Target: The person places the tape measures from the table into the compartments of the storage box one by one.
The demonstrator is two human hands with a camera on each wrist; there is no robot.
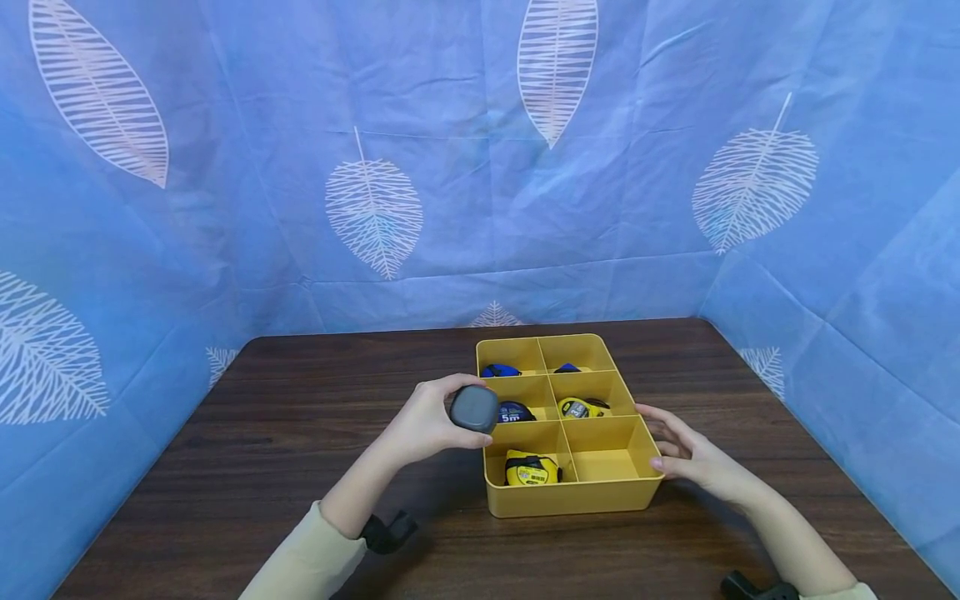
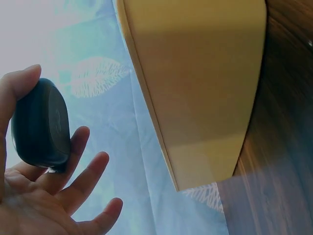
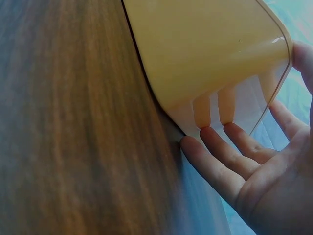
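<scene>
My left hand [image 1: 431, 422] holds a dark grey, rounded tape measure [image 1: 474, 408] between thumb and fingers, raised near the left side of a yellow divided box [image 1: 566, 500]. In the left wrist view, the tape measure [image 2: 41, 125] has a small tab at its lower end, and the other fingers are spread apart. My right hand [image 1: 693, 458] touches the box's right side, its thumb at the rim near the front corner. Fingertips [image 3: 208, 134] rest against the outer wall in the right wrist view. A yellow-and-black tape measure [image 1: 532, 469] lies in the front left compartment.
Behind it sits a dark blue tape measure [image 1: 516, 412], partly hidden by the held one. A yellow tape measure [image 1: 581, 407] lies in the middle right compartment. Blue items [image 1: 500, 370] show in both back compartments. The box stands on a dark wooden table [image 1: 315, 417] before blue leaf-patterned cloth [image 1: 465, 208].
</scene>
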